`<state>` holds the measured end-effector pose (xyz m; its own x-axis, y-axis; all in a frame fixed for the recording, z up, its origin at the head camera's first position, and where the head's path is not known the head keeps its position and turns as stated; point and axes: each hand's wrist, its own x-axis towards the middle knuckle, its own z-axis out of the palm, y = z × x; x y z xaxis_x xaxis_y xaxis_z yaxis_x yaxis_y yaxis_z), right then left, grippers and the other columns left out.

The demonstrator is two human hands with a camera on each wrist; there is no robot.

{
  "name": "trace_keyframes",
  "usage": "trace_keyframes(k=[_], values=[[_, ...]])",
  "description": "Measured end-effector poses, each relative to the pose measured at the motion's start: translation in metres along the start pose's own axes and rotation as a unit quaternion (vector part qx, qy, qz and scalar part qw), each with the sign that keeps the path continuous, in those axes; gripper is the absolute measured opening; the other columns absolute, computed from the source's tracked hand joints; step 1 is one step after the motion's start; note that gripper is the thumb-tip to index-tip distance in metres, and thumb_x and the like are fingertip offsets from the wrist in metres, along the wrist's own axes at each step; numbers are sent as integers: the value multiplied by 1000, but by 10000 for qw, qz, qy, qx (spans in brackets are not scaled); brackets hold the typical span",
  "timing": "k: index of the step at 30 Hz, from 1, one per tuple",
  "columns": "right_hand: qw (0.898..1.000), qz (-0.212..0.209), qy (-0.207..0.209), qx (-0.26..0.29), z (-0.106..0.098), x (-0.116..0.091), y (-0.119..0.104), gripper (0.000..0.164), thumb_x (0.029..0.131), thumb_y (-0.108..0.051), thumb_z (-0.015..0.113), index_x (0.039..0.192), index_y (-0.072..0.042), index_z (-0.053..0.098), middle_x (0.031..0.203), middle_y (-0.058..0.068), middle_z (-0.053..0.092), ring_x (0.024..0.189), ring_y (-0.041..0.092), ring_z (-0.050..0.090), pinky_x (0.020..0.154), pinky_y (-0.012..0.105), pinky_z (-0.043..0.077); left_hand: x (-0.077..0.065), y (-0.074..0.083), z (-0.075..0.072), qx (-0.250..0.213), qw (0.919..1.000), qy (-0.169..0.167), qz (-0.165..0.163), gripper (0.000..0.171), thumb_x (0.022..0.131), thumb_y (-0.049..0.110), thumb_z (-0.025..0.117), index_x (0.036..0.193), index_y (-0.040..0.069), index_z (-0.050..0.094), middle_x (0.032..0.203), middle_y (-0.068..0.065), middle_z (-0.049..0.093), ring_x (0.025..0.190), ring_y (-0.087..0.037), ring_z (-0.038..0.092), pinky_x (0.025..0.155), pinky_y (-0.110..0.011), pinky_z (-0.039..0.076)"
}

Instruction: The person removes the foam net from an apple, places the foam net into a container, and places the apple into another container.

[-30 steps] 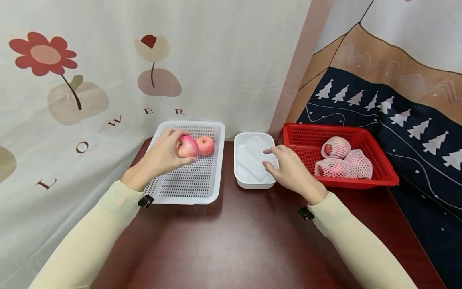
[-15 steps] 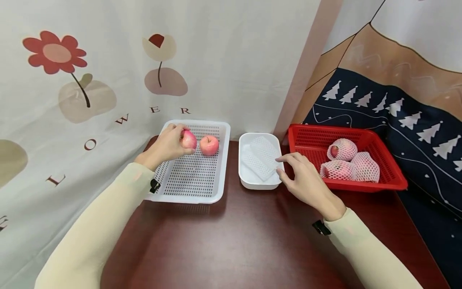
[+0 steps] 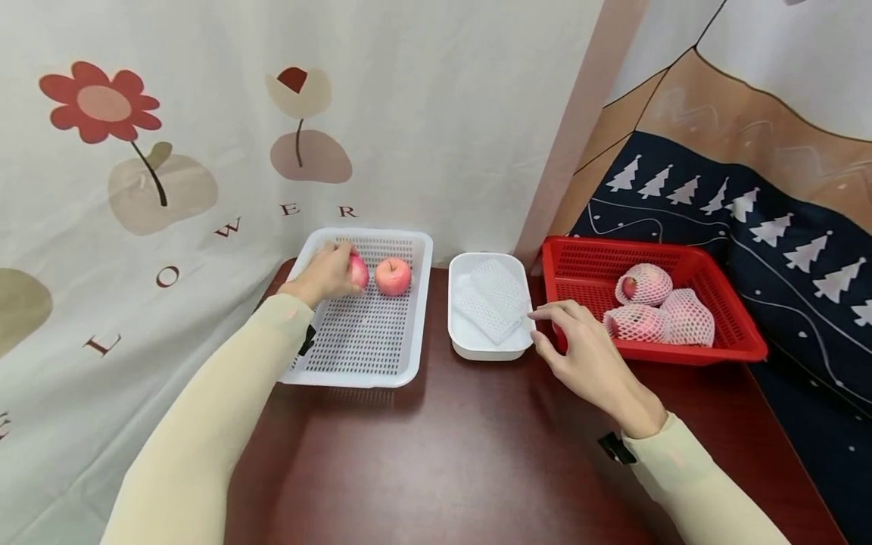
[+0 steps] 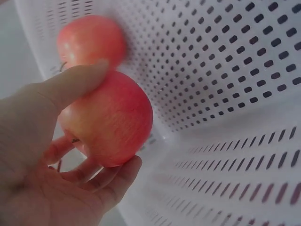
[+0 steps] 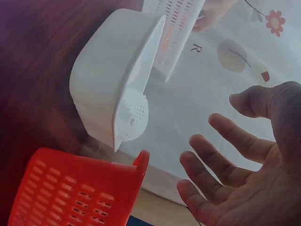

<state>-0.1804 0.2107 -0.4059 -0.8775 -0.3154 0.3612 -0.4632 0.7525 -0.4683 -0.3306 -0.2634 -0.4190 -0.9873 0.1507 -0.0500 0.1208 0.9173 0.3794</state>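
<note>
My left hand [image 3: 329,272] grips a pinkish-red apple [image 4: 110,120] low inside the white perforated basket [image 3: 368,377]. In the left wrist view its thumb lies over the apple and its fingers reach beneath. A second apple [image 3: 393,277] sits to the right in the same basket. My right hand [image 3: 584,354] holds nothing, its fingers relaxed and spread beside the right edge of a small white tub [image 3: 490,353]. White foam net sleeves [image 3: 492,303] lie flat in that tub.
To the right stands a red perforated basket [image 3: 732,303] with several net-wrapped fruits [image 3: 643,284] in it. All the containers rest along the back of a dark reddish-brown table [image 3: 436,462]. Printed curtains [image 3: 436,113] hang directly behind and to the sides.
My left hand has lowered the held apple into the basket, left of the other apple. The right hand has drawn back rightward from over the white tub.
</note>
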Motion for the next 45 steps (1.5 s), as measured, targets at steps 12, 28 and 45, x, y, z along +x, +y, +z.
trace_keyframes(k=[12, 28, 45], values=[[10000, 26, 2, 12, 0, -11, 5, 31, 104, -13, 85, 134, -10, 82, 141, 15, 77, 129, 39, 70, 115, 71, 54, 25, -4, 15, 272, 9990, -218, -263, 98, 80, 22, 109, 159, 4, 55, 161, -42, 46, 146, -60, 59, 124, -76, 52], [9997, -192, 100, -117, 3, -16, 9, 33, 103, -13, 86, 136, -10, 81, 141, 13, 77, 128, 37, 71, 110, 62, 59, 10, 21, 7, 441, 9983, -290, -267, 88, 94, 14, 96, 167, -2, 49, 166, -42, 43, 153, -59, 53, 132, -72, 46], [9995, -187, 145, -200, -14, -11, 20, 37, 103, -9, 85, 139, -7, 80, 140, 18, 76, 129, 40, 72, 112, 67, 61, -34, 50, -8, 301, 9990, -134, 292, 87, 102, 29, 91, 173, 3, 48, 173, -34, 44, 157, -56, 51, 134, -76, 42]])
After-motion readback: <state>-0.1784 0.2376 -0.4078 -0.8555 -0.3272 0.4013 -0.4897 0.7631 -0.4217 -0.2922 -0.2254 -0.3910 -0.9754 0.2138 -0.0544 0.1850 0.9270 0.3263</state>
